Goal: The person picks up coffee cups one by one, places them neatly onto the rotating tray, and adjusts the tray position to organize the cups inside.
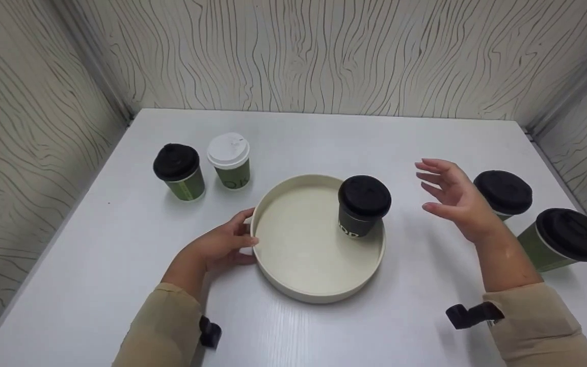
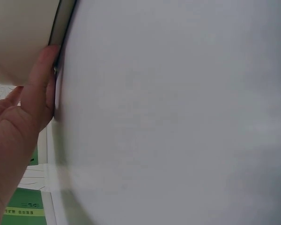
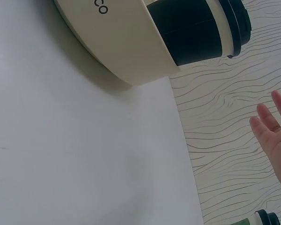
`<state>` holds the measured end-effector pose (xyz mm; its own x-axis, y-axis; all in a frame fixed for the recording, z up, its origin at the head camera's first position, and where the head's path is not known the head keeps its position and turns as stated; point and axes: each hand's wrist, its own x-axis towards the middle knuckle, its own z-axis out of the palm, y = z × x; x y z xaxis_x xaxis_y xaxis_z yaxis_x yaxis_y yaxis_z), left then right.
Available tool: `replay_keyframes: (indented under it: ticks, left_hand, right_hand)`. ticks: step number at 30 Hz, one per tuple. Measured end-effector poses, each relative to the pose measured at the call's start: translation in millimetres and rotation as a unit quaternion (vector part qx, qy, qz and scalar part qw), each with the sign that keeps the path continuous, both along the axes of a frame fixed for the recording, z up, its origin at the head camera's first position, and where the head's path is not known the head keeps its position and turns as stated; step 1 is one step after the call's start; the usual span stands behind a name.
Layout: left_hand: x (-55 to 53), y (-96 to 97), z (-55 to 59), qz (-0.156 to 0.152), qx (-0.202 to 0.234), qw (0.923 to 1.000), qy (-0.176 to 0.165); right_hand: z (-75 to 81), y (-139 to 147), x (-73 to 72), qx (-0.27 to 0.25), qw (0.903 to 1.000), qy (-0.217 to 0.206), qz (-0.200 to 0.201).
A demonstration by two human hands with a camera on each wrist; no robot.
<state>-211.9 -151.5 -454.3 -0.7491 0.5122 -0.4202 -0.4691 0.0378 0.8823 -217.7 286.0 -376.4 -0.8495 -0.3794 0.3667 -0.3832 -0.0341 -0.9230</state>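
Observation:
A round cream tray (image 1: 301, 250) lies on the white table, with a dark paper cup (image 1: 364, 204) under a black lid standing upright inside it, near the right rim. My left hand (image 1: 219, 247) grips the tray's left side, thumb over the rim and fingers against the outer wall. In the left wrist view, the thumb of that hand (image 2: 30, 93) presses on the tray wall (image 2: 23, 37). Held above the table right of the tray, my right hand (image 1: 454, 201) has its fingers spread and holds nothing. The right wrist view shows this hand (image 3: 278, 136) apart from the dark cup (image 3: 189, 30).
At the left stand a green cup with a black lid (image 1: 179, 173) and a green cup with a white lid (image 1: 230, 160). Two green cups with black lids, one farther back (image 1: 503, 192) and one nearer (image 1: 561, 239), stand at the right. Patterned panels (image 1: 293, 56) surround the table.

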Motion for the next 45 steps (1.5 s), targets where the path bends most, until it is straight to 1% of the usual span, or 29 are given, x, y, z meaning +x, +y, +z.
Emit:
replay_keyframes:
  ticks: [4,10,14,17,20,21,26,28,30,34,38,41,45]
  left_hand:
    - [-0.4,0.4,-0.1,0.0,0.0,1.0,-0.001]
    - [-0.8,0.3,-1.6,0.001,0.002,1.0,-0.005]
    - [-1.9,-0.5,-2.3,-0.002,0.003,1.0,-0.006]
    - [-2.9,-1.4,-2.1,-0.011,0.012,0.9999,-0.005]
    - [-4.3,-1.4,-1.2,-0.015,0.015,0.9997,-0.008]
    - [-4.5,-1.0,-0.3,-0.015,0.016,0.9997,-0.011]
    - [-5.9,2.8,5.3,-0.008,0.009,0.9996,-0.024]
    - [-6.1,3.6,6.2,-0.006,0.002,0.9998,-0.02]
    - [-6.2,4.0,5.7,0.002,-0.007,0.9999,-0.014]
    - [-6.8,4.6,3.7,0.03,-0.032,0.9991,-0.002]
    - [-7.9,4.9,3.0,0.049,-0.054,0.9973,-0.007]
    - [-8.3,4.6,4.3,0.05,-0.066,0.9965,-0.009]
    - [-8.7,3.7,6.8,0.044,-0.07,0.9966,-0.003]
  right_hand:
    - [5.5,9.7,2.7,-0.008,0.9999,0.006,-0.011]
    - [12.6,24.5,6.6,-0.041,0.9986,0.018,-0.027]
    - [13.8,33.0,7.8,-0.058,0.9978,0.019,-0.025]
    - [13.6,38.2,7.7,-0.062,0.9977,0.018,-0.02]
    - [14.8,41.7,9.0,-0.053,0.9979,0.013,-0.034]
    - [15.0,43.3,9.4,-0.053,0.998,0.014,-0.031]
    - [20.4,46.9,13.9,-0.071,0.9958,0.004,-0.058]
    - [21.9,47.8,15.4,-0.077,0.9951,0.002,-0.062]
    - [22.2,48.3,16.1,-0.078,0.9953,0.005,-0.057]
    - [20.7,48.2,16.6,-0.078,0.9958,0.007,-0.048]
    - [19.7,49.0,17.9,-0.084,0.9951,0.004,-0.051]
    - [19.7,51.6,19.1,-0.099,0.9936,0.005,-0.053]
    - [19.6,57.7,20.2,-0.125,0.9906,0.012,-0.054]
